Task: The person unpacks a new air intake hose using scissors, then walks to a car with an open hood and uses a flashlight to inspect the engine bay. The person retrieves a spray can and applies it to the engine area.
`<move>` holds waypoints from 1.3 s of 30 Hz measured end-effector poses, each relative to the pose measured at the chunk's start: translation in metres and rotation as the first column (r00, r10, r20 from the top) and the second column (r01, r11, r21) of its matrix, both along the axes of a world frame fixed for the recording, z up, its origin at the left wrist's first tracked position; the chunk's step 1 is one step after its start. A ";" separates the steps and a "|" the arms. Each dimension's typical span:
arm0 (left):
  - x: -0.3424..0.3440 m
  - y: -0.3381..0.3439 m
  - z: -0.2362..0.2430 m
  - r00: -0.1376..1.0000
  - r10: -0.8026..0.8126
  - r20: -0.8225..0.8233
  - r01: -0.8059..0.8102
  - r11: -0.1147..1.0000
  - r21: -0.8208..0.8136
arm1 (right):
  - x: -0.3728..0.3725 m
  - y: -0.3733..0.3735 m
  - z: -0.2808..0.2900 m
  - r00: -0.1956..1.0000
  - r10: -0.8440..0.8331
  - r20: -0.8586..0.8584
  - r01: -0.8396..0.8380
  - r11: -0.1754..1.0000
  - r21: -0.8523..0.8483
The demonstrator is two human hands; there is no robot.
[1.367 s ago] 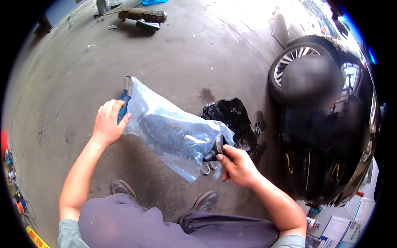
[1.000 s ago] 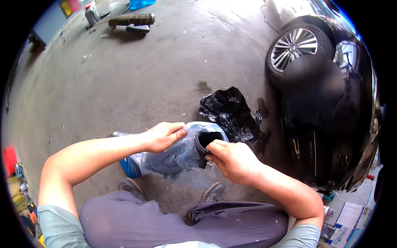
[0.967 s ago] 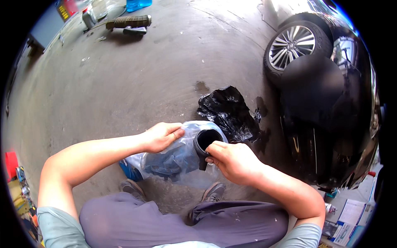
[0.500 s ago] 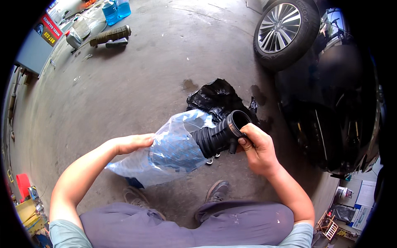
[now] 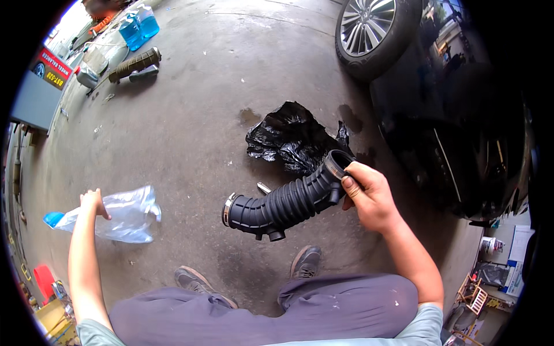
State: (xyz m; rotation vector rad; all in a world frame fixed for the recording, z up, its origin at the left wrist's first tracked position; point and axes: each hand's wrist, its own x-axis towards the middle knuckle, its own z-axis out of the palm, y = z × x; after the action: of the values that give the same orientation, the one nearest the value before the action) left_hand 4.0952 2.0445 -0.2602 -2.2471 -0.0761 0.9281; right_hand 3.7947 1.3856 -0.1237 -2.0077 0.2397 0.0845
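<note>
My right hand [image 5: 366,196] grips the upper end of a black ribbed rubber hose [image 5: 285,205], curved, with metal band clamps at its ends and short stubs. The hose is out of the bag, over the floor in front of my feet. Far to the left, my left hand [image 5: 93,200] holds a clear plastic bag [image 5: 127,213] with a blue end. A crumpled black plastic sheet [image 5: 283,132] lies on the floor beyond the hose, and a small shiny metal piece [image 5: 264,188] shows just behind the hose.
A black car [image 5: 456,144] with a spoked wheel [image 5: 369,34] stands on the right. At upper left are jugs of blue liquid [image 5: 139,29], a used ribbed hose [image 5: 134,64], containers and a grey machine [image 5: 32,98]. Tools and boxes crowd both lower edges.
My right hand has drawn the hose out of the bag and holds it whole. My left hand has carried the bag down and away to the left.
</note>
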 end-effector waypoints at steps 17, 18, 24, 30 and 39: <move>-0.177 -0.355 0.011 0.547 -0.480 -0.686 -0.825 -0.173 -0.537 | 0.045 0.063 0.004 0.995 0.096 -0.016 -0.096 0.994 -0.057; -0.178 -0.349 0.010 0.450 -0.425 -0.785 -0.892 -0.175 -0.416 | 0.042 0.062 0.006 0.995 0.094 0.010 -0.092 0.987 -0.130; -0.172 -0.350 0.048 0.349 -0.190 -0.918 -0.813 -0.549 -0.195 | 0.016 0.037 -0.036 0.914 0.174 -0.367 0.041 0.860 0.509; -0.152 -0.366 0.067 0.575 -0.092 -0.813 -0.651 -0.653 -0.387 | 0.014 0.087 -0.044 0.869 0.431 -0.244 -0.137 0.682 0.718; -0.176 -0.372 0.068 0.844 0.142 -0.517 -0.260 -0.736 -0.625 | -0.016 0.127 -0.057 0.947 0.161 -0.278 0.076 0.728 0.681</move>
State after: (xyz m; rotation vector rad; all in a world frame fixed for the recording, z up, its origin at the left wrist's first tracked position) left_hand 3.9189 1.6722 -0.1920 -4.3360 0.5667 2.0200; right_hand 3.7784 1.5123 -0.1804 -1.2361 0.3130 0.4702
